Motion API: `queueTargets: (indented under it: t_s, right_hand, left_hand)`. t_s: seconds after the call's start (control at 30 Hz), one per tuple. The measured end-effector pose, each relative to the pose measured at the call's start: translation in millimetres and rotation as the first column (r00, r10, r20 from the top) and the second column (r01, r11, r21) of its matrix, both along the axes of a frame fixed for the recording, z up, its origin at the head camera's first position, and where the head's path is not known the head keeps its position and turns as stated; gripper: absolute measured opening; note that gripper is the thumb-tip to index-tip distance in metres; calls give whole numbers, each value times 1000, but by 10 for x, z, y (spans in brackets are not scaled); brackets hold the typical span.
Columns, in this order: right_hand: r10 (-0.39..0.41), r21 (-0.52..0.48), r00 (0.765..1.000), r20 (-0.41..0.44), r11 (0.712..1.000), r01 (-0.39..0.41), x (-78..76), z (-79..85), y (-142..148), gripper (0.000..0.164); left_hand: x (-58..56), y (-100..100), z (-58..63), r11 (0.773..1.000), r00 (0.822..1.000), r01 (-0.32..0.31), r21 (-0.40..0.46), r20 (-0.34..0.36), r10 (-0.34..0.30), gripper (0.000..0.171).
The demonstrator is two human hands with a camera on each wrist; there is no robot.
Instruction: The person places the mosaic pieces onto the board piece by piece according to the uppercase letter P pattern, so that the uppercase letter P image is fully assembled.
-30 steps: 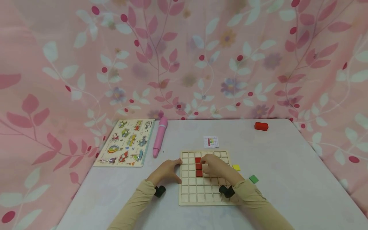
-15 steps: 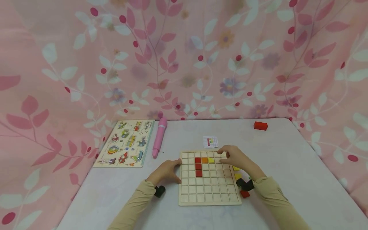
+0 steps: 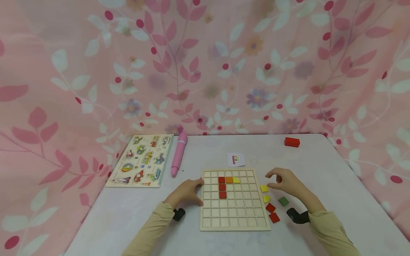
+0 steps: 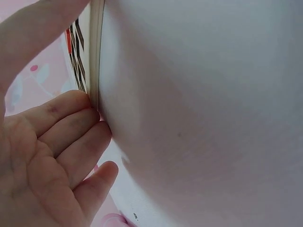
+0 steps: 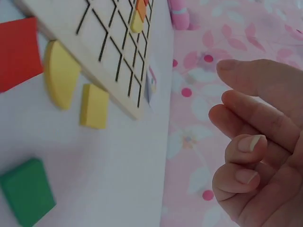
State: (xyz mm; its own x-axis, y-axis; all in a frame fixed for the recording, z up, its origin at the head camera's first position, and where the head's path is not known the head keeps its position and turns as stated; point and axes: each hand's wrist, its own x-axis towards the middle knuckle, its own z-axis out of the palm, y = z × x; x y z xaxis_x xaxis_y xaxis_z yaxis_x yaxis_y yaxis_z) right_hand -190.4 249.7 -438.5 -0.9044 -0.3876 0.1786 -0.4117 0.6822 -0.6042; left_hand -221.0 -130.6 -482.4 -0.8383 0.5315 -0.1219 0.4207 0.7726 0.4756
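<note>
A wooden grid board (image 3: 233, 213) lies on the table. Red tiles (image 3: 222, 187) stand in a column on it, with an orange tile (image 3: 229, 180) and a yellow tile (image 3: 236, 180) beside the top one. My left hand (image 3: 186, 193) touches the board's left edge, thumb and fingers spread; in the left wrist view its fingertips (image 4: 105, 130) meet the edge. To the board's right hovers my right hand (image 3: 288, 182), holding nothing, fingers loosely bent. Nearest it are a square yellow tile (image 5: 94, 106), a rounded yellow tile (image 5: 61, 75) and a green tile (image 5: 29, 191).
Two loose red tiles (image 3: 274, 217) lie off the board's lower right. Behind the board is a small pattern card (image 3: 236, 159). A red block (image 3: 292, 142) stands at the back right. At the left are a pink pen (image 3: 179, 154) and a picture puzzle board (image 3: 141, 161).
My right hand has lifted off the grid and moved right, past the board's edge, uncovering the orange and yellow tiles on it. The left hand stays at the left edge.
</note>
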Motion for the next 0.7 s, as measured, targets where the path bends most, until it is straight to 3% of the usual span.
queueTargets:
  t_s: [0.23,0.37,0.7]
  right_hand:
    - [1,31,998,58,1000,-2,184,-103,69,26]
    - [5,-4,996,90,1000,-4,279,-193,57,25]
    - [-21,-13,989,147,1000,23,355,-369,12,23]
  left_hand:
    - [-2,-10,-23,1000,1000,-3,8,6,3,81]
    - [-2,-22,-15,1000,1000,-7,5,5,7,82]
    - [-3,-21,-21,1000,1000,-7,12,11,6,81]
